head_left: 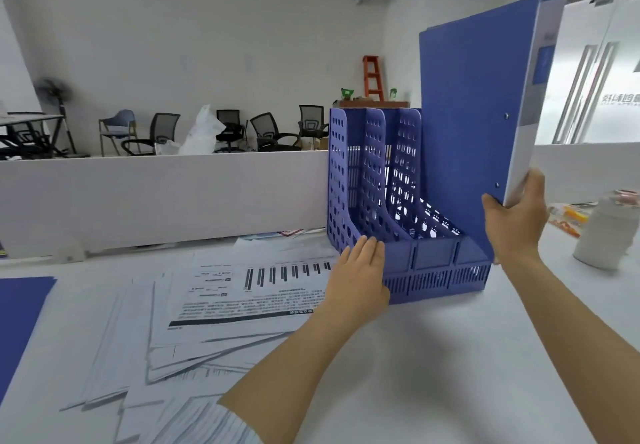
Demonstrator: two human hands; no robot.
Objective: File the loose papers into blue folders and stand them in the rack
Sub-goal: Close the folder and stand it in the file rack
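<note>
Your right hand (pixel 512 222) grips the blue folder (pixel 474 125) at the rack (pixel 398 201); your left hand (pixel 360 263) presses flat against it. Tilted, the folder may jam.

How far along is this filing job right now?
Early on. Done: no folder yet stands free in the rack; its two left slots look empty. In hand: the right hand grips one blue folder upright at the rack's right end, while the left hand rests flat on its front. Left: many loose papers cover the table, and a second folder lies at its left edge.
</note>
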